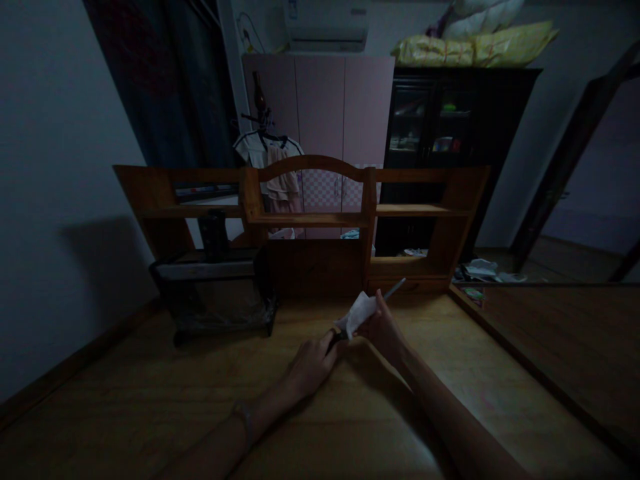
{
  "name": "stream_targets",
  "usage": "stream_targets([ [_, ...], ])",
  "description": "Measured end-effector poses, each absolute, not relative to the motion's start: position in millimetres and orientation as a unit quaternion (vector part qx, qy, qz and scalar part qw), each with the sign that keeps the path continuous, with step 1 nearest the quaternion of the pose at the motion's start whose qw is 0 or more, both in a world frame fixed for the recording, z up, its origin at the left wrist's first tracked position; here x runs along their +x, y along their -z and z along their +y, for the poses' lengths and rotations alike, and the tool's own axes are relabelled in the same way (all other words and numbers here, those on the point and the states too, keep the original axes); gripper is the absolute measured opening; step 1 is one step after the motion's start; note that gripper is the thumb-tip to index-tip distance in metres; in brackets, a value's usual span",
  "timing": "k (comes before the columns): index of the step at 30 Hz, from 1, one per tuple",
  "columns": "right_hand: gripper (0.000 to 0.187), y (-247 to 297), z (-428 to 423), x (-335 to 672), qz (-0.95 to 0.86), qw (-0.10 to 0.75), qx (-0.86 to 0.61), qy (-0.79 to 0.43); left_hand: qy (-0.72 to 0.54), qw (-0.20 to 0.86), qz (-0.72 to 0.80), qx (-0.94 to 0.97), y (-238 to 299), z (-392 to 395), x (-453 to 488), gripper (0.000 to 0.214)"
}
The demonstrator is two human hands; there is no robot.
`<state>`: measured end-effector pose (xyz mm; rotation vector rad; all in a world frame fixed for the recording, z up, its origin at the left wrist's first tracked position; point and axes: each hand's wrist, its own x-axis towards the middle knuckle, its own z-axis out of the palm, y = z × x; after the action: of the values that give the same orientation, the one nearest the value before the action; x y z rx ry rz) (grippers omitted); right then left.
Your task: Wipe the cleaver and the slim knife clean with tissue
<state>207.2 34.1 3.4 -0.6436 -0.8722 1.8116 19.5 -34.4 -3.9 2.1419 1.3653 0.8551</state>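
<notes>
My left hand (pixel 311 365) is closed around the dark handle end of a slim knife-like tool (pixel 394 289) just above the wooden desk (pixel 150 400). The tool's pale blade points up and to the right. My right hand (pixel 384 328) pinches a white tissue (pixel 359 312) folded around the middle of the blade. Both hands meet near the middle of the desk, in front of the wooden shelf unit (pixel 310 220).
A black mesh basket (pixel 215 293) stands at the desk's back left. A raised wooden surface (pixel 565 333) runs along the right. Behind are a pink wardrobe (pixel 320 107), a dark glass-door cabinet (pixel 450 127) and hanging clothes (pixel 275 167). The room is dim.
</notes>
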Motion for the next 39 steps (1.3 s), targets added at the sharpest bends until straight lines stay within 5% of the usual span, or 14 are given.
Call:
stream_targets([
  [8, 0.035, -3.9, 30.6, 208.4, -0.352, 0.521, -0.194, -0.753, -0.406, 0.339, 0.463, 0.711, 8.1, -22.7, 19.1, 0.045],
  [15, 0.017, -0.2, 34.6, 209.2, -0.346, 0.545, -0.226, -0.730, -0.402, 0.328, 0.494, 0.698, 12.8, -20.2, 19.1, 0.045],
  [22, 0.034, -0.4, 33.6, 208.8, -0.380, 0.559, -0.269, -0.686, -0.347, 0.235, 0.512, 0.750, 0.9, -31.6, 18.3, 0.042],
  [39, 0.033, 0.8, 36.9, 209.5, -0.371, 0.572, -0.290, -0.672, -0.297, 0.177, 0.528, 0.776, 1.8, -34.8, 19.0, 0.039],
])
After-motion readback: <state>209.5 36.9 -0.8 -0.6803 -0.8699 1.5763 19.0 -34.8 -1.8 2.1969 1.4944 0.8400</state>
